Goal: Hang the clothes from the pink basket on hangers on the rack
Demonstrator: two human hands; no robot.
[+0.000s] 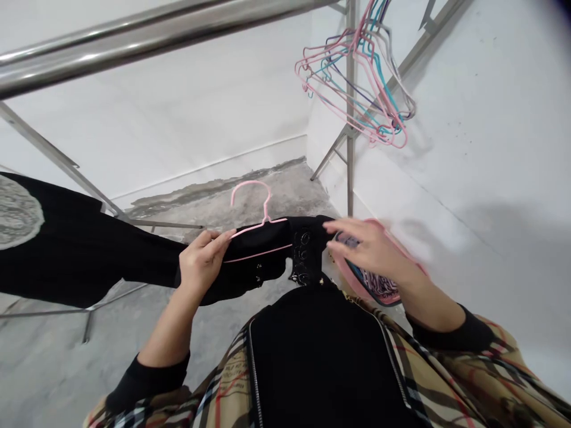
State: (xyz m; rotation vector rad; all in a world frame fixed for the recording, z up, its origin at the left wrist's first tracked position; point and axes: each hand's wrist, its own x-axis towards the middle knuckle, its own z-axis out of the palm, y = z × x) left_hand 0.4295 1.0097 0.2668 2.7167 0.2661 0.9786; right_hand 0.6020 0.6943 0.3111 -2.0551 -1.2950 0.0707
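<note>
A pink clothes hanger (266, 208) is in front of me, its hook pointing up and curling to the left. A black garment (241, 276) with round metallic decorations hangs over it, and the hanger's bars show across the dark cloth. My left hand (203, 261) pinches the hanger's left arm together with the cloth. At the garment's right end, my right hand (368, 246) has its fingers stretched out and apart, the tips at or just beside the cloth; I cannot tell whether they touch it. Behind and below that hand is a pink-rimmed basket (357, 285), partly hidden.
Metal rails (178, 35) cross the upper left. Several pink, blue and white hangers (352, 83) hang on the rack at upper right. Another black garment (89, 255) with a pale round patch stretches out at left. White walls meet the concrete floor (129, 356).
</note>
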